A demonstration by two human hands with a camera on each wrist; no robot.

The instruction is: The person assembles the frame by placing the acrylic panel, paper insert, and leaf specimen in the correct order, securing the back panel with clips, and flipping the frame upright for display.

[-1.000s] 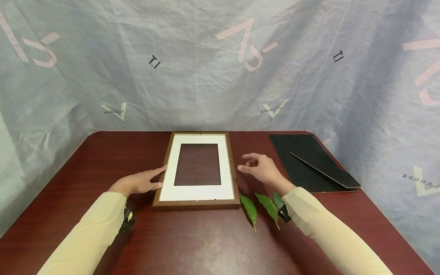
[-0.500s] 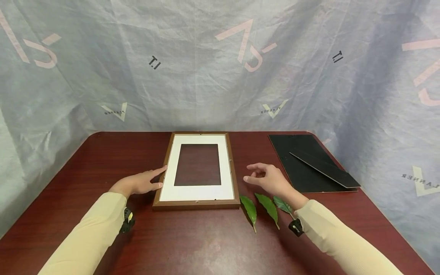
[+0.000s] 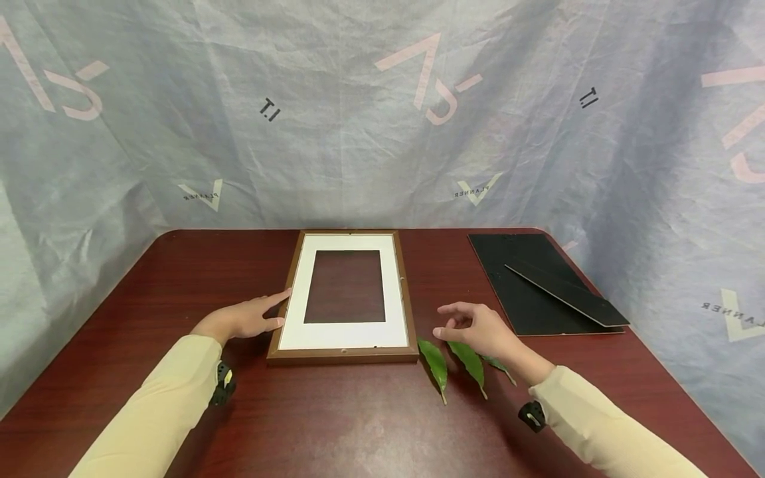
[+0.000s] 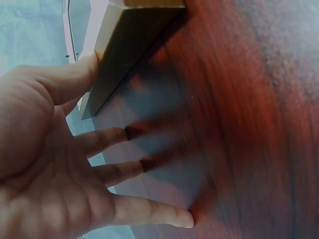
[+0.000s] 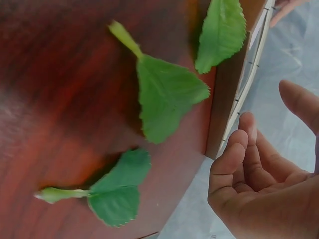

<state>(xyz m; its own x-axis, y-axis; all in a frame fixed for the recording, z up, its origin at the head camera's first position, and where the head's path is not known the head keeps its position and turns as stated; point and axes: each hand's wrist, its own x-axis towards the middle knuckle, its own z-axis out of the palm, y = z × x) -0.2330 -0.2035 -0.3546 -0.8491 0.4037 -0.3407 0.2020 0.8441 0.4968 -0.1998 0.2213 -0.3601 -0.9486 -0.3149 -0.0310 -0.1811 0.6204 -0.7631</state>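
The right hand [image 3: 478, 330] is now lower and nearer the person than in the earlier frame, off the frame's [image 3: 343, 356] right side and over the leaves [image 3: 434, 365]; the left hand [image 3: 245, 318] is where it was. The right fingers curl loosely, thumb apart, holding nothing. The left fingers are spread, with thumb and index touching the frame's left edge, probably to steady it.

The frame lies flat at the middle of the tabletop [image 3: 358, 411], a white mat [image 3: 343, 336] inside it, seemingly back side up for access. Three leaves lie side by side off its near right corner, stems toward the person, likely for easy reach. Farther right, the black board [image 3: 505, 249] with its raised flap [image 3: 564, 297] appears set aside.

Behind hangs a grey sheet [image 3: 335, 139]: "PLANNER" reads backwards beneath a pale V, and small dark letters look like a mirrored "I.T".
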